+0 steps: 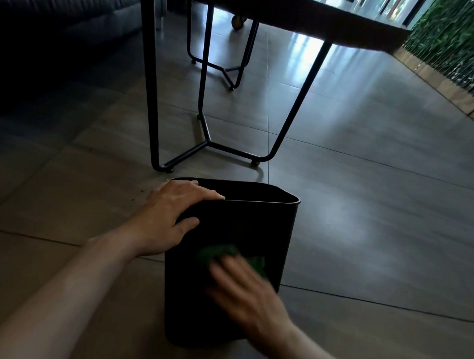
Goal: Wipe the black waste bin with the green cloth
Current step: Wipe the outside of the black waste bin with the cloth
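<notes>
Wiping under way, judged roughly midway: near face being rubbed, other sides and rim presumably left; cleanliness of the dark plastic impossible to tell. Left hand (171,217) spread open over the near left corner of the black waste bin (227,260), fingers on the rim, thumb on the wall, steadying. Bin upright on the tiled floor (363,239), just before the table legs (205,123). Right hand (242,290), blurred, pressed flat on the green cloth (221,253) against the bin's near wall; exact curl of fingers unclear.
</notes>
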